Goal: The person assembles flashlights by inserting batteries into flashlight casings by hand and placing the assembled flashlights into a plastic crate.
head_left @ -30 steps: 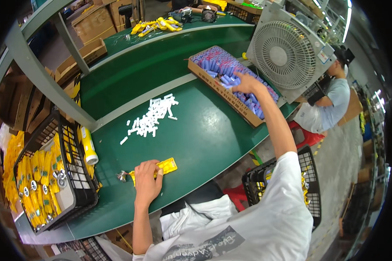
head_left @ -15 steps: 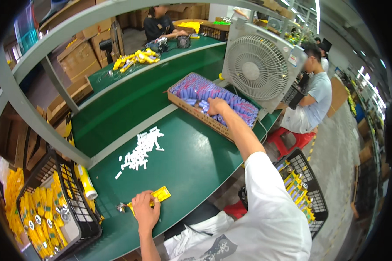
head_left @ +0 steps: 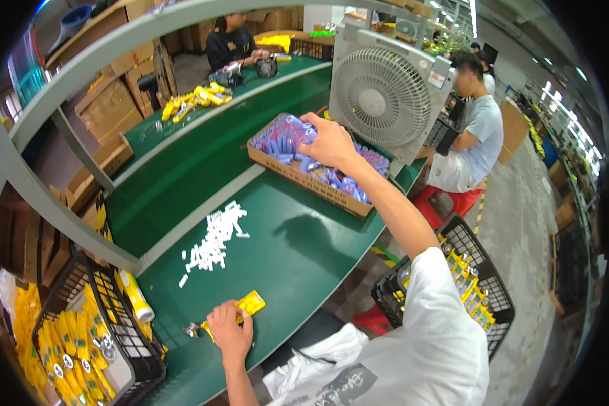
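Fingers of the right hand (head_left: 330,141) curl down into the cardboard box (head_left: 304,177) of purple cylinders (head_left: 284,143) directly beneath, while the left hand (head_left: 229,331) pins a yellow piece (head_left: 250,304) near the table's (head_left: 298,243) front edge.

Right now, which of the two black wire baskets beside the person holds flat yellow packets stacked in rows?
The black wire basket at the person's left, beside the left hand; the basket on the right sits lower, on the floor.

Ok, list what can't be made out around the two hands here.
- Head view: whether the right hand grips a blue tube or only rests in the cardboard box; its palm covers that.
- Head view: the yellow part under the left hand is half covered by fingers.
- Head view: the white pieces are too small to identify.
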Demonstrator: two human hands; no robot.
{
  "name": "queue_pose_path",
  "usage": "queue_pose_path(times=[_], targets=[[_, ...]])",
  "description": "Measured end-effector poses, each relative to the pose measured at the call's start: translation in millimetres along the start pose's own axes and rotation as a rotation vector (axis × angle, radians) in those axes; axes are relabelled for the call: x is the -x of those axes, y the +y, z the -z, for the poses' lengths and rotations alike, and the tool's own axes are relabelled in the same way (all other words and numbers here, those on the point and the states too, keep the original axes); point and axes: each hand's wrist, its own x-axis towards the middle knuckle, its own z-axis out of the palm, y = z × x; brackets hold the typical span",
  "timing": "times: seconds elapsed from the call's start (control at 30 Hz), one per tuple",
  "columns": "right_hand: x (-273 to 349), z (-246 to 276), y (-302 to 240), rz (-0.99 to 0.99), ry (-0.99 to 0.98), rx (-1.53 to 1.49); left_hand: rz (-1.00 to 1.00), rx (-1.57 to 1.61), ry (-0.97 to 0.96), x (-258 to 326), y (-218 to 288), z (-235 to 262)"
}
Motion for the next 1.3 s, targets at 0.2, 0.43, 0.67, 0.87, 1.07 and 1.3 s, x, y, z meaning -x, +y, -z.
queue_pose_path(times=[0.2, 0.43, 0.67, 0.87, 1.07, 1.3], targets=[[60, -78, -31, 0.175, -0.643, 0.09, 0.005, 0.013, -0.02, -7, -4, -6], [69, -96, -2, 0.242, -0.277, -0.015, 0.02, 0.014, -0.003, -2, -7, -6], [13, -3, 109, -0.01, -0.773, 0.055, 0.017, 0.024, 0.004, -4, -3, -5], [19, -50, 128, 0.076, -1.128, 0.201, 0.009, 0.032, 0.014, -5, -4, -6], [33, -91, 153, 0.351, -0.614, 0.191, -0.006, 0.032, 0.035, -3, -4, -9], [3, -51, 105, 0.159, -0.071, -0.11, 0.001, 0.019, 0.05, -1, -7, -6]])
